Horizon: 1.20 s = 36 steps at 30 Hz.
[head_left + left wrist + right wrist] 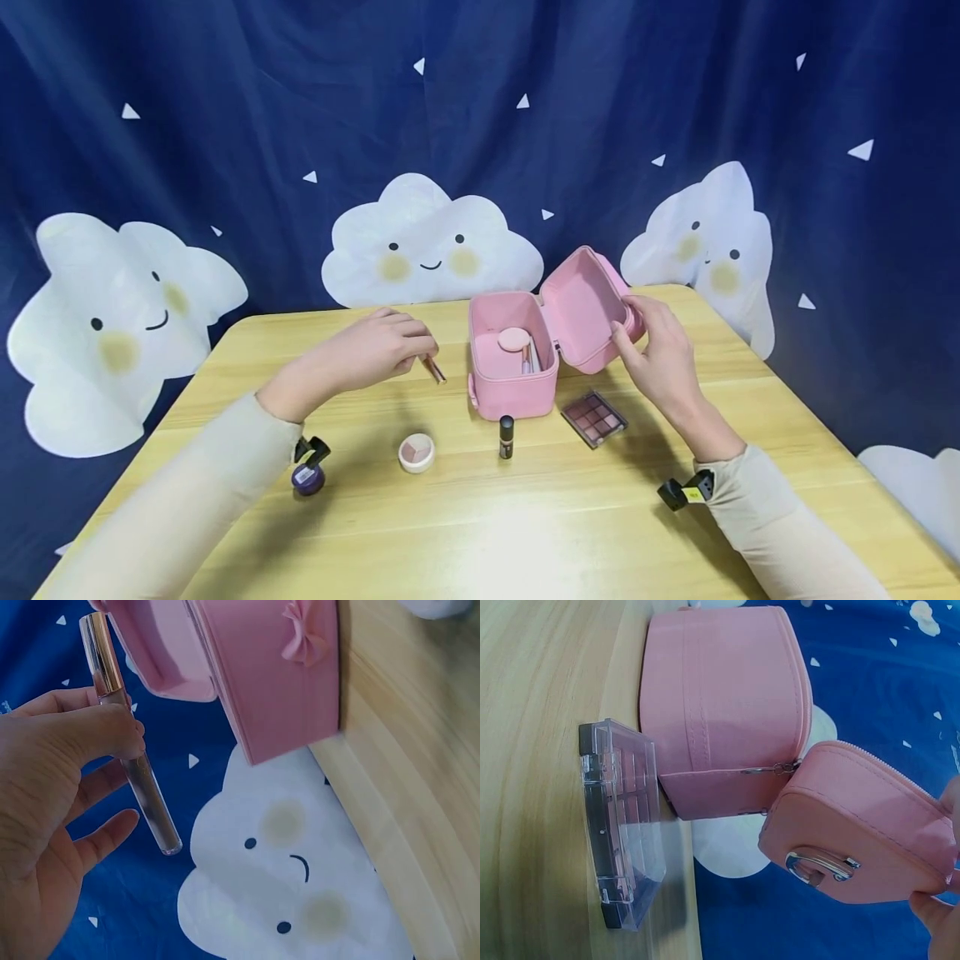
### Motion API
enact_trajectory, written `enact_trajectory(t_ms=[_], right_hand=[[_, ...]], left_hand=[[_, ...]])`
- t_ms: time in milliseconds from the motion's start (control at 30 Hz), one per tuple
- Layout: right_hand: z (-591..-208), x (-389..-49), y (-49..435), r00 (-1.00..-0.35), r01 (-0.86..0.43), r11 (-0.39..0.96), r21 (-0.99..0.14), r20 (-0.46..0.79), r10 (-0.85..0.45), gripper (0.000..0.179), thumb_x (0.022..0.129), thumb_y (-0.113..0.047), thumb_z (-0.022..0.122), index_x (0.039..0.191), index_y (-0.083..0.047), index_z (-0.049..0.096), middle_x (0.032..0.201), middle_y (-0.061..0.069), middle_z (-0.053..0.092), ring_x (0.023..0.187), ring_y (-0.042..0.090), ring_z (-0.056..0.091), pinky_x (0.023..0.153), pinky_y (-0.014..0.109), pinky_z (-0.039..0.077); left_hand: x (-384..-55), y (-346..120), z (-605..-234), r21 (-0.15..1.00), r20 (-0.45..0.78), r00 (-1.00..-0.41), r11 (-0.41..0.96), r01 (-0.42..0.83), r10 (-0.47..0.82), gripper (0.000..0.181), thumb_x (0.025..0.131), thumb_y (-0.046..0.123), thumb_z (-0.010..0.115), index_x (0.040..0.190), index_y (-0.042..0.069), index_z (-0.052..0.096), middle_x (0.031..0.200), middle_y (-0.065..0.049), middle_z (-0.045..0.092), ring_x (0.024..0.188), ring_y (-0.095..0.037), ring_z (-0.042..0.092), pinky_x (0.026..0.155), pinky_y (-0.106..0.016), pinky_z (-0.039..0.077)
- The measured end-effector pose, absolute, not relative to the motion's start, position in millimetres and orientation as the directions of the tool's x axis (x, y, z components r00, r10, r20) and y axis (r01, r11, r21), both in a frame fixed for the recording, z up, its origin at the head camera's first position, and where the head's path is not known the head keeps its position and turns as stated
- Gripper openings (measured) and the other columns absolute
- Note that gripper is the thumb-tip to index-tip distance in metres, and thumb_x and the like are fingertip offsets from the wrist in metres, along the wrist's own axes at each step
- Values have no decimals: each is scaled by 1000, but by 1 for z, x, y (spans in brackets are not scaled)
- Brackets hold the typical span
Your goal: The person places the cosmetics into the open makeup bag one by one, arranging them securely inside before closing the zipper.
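Left hand [367,350] pinching tube [155,802], just left of case [517,398]; not touching it. Tube's long axis slants, gold-cap end nearest case. My right hand [663,358] grips lid [581,304], swung open on case's right.

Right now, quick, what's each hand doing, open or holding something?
Left hand: closed, pinching a slim tube with a shiny cap.
Right hand: closed, gripping the raised lid of the pink case.
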State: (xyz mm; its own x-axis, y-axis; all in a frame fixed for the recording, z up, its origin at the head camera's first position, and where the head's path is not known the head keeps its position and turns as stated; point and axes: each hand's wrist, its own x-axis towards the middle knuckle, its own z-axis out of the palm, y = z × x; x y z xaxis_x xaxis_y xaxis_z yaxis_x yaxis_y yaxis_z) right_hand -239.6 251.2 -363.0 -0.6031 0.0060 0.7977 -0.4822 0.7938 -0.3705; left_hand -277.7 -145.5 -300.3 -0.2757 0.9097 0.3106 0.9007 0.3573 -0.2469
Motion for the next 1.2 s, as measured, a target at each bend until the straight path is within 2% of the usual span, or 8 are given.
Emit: enact_trajectory(t_ms=[200,567,800,900,1000,1100,1200], right_hand=[[-365,-240,253,-612,-478,794,-376,791,6,39,88,-13,67,123,1,59,120,20,61,111,36,56,94,53,42],[-366,-240,252,-610,-483,791,-375,793,3,39,88,-14,68,124,1,59,120,20,60,112,36,55,95,52,42],[-363,-242,253,-599,-486,795,-363,801,0,40,88,-14,67,124,1,59,120,21,60,111,36,55,94,53,42],[-364,-241,254,-597,-487,793,-366,802,3,39,88,-14,67,123,1,59,119,21,60,110,37,56,92,53,43],[-364,-241,254,-603,-484,793,-369,798,4,39,87,-14,68,122,1,60,119,21,61,110,37,56,92,53,43],[-364,-241,254,-609,-481,794,-372,793,3,39,88,-14,67,123,1,60,119,21,61,111,37,55,94,53,42],[-365,-240,254,-610,-483,791,-375,792,3,39,88,-14,67,123,1,59,120,21,60,112,36,55,95,52,42]], left_hand=[[-281,-125,-299,-225,281,-289,356,907,915,27,82,-5,65,102,13,66,102,1,67,103,-24,61,92,-43,46],[-297,-93,-307,-301,276,-229,311,902,933,28,84,-3,62,105,14,67,104,1,66,97,-22,62,94,-41,46],[-307,-75,-305,-319,259,-257,334,887,931,26,85,0,64,105,16,69,108,1,66,105,-22,59,92,-42,47],[-309,-69,-305,-321,244,-264,335,886,933,25,86,1,63,105,16,69,107,2,66,103,-22,59,91,-40,47],[-312,-64,-307,-296,221,-275,333,895,936,25,86,0,63,105,16,67,105,3,66,101,-20,59,93,-38,46],[-315,-58,-310,-229,205,-297,341,912,932,24,86,-1,63,104,15,66,101,4,65,100,-19,58,97,-36,44],[-318,-53,-313,-150,191,-324,354,923,926,23,86,-2,64,103,14,65,99,4,65,97,-17,58,95,-33,45]])
